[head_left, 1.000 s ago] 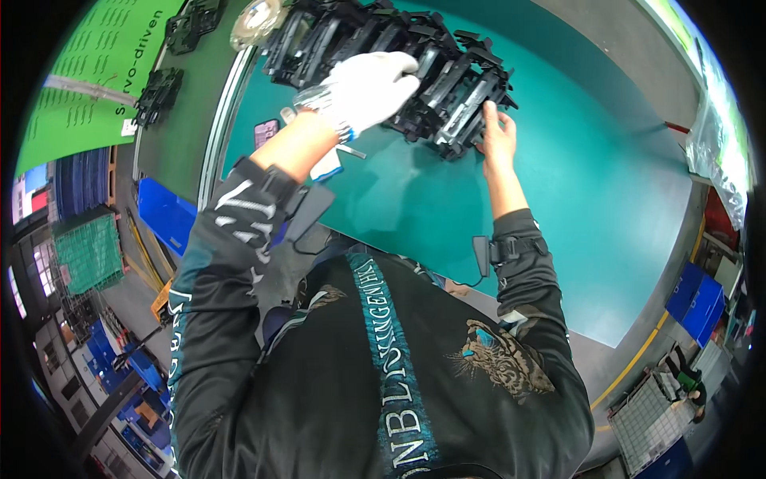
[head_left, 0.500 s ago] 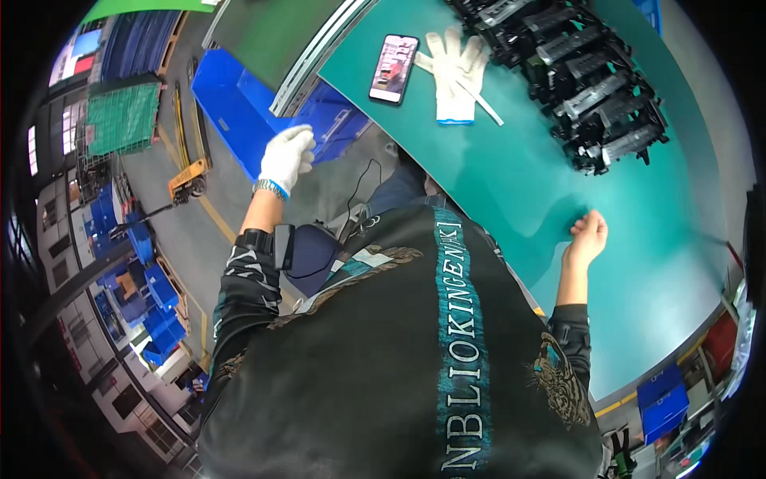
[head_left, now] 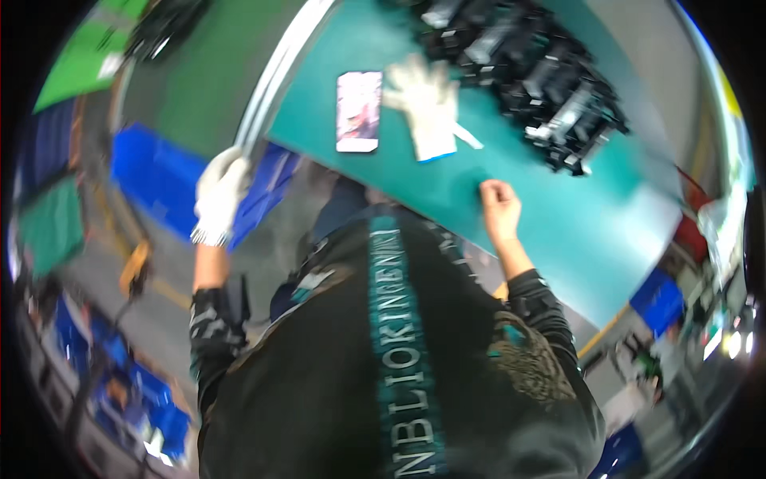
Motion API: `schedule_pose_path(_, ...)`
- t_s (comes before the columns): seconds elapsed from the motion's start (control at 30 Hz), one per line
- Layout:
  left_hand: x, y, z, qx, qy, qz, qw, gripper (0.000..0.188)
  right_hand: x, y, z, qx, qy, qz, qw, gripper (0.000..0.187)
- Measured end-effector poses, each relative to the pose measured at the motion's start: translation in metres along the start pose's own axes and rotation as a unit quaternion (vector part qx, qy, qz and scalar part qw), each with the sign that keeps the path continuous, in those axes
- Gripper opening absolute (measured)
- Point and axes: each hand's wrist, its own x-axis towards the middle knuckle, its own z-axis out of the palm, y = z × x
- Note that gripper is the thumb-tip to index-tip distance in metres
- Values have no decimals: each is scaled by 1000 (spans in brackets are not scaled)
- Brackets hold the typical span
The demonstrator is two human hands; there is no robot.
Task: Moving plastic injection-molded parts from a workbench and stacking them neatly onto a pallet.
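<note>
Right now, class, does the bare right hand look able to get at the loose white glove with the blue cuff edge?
Probably yes: the right hand seems near the loose white glove, with only green tabletop and a thin white strip showing between them.

Grey floor [head_left: 177,260], green-topped table [head_left: 586,239], blurred bright lights [head_left: 733,344] far right.

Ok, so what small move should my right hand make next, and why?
Probably reach your right hand toward the loose glove on the table. That hand looks bare, while your left hand is gloved, and the loose glove lies fairly near it, between the phone and the black parts.
</note>
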Motion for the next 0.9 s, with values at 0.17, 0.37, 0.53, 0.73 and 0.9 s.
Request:
schedule_pose_path(0.17,-5,95,119,201,-142,204,947,37,16,62,-74,152,254,166,941,16)
schedule_pose_path(0.37,-16,139,296,297,-433,307,793,54,114,-6,-171,224,279,142,923,38)
schedule_pose_path(0.53,-38,188,396,289,-341,252,858,61,177,-74,-175,122,149,92,977,59)
schedule_pose_path(0.73,-9,189,404,297,-248,373,844,57,197,-92,-131,178,70,109,975,61)
schedule_pose_path(0.9,-2,183,399,259,-224,353,871,52,198,-104,-120,47,110,55,991,54)
